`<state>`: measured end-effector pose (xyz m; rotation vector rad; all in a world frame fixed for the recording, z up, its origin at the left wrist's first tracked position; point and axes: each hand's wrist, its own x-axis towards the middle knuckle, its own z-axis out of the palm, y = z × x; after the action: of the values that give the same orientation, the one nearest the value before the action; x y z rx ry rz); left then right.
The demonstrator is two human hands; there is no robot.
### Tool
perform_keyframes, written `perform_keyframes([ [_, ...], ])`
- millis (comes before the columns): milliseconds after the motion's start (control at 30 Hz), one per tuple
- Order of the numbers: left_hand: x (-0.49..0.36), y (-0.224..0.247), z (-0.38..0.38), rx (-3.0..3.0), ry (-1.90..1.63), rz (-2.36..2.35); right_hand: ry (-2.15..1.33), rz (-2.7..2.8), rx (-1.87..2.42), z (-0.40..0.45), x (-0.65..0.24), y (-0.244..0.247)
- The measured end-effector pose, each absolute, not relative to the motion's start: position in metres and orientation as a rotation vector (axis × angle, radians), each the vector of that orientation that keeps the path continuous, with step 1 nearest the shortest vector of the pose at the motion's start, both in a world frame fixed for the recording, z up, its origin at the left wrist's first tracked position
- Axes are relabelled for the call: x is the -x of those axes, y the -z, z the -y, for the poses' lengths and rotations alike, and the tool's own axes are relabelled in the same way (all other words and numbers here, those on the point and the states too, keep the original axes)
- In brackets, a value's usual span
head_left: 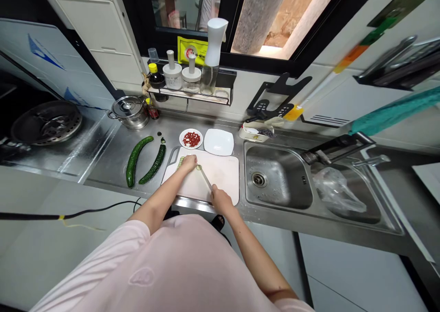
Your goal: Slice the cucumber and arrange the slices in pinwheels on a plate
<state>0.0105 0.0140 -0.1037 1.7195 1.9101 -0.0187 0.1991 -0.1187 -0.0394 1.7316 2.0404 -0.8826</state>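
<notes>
1. Kitchen counter (110,153) of brushed stainless steel runs across the view. Over at far left, a steamer rack (46,123) sits on the stove, with a lidded steel pot (127,112) standing nearer the work, seemingly parked out of the way.
2. Moving right, a long cucumber (134,160) and a slimmer cucumber (153,164) lie side by side on the steel, apparently placed for an easy reach from the board.
3. Now the action: the left grip (188,163) is closed, fingers curled down over a cucumber piece (179,163) on the cutting board (220,176), likely pinning it against rolling.
4. Right beside it, the right grip (220,199) is wrapped firmly around a kitchen knife (205,178), its blade angled toward a thin green slice (198,167) by the left hand.
5. Just above the board, a small plate of red pieces (191,139) and a white square plate (218,142) wait within arm's reach.
6. Far right, a plastic bag (338,190) sits in the steel sink (275,176), well apart from the cutting.
</notes>
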Motion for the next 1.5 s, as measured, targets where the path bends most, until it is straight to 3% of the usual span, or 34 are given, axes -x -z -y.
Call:
perform_keyframes([
  [1500, -0.009, 0.106, -0.015, -1.719, 0.009, -1.908, 0.839, -2.061, -1.738, 0.135, -0.214, 0.05],
])
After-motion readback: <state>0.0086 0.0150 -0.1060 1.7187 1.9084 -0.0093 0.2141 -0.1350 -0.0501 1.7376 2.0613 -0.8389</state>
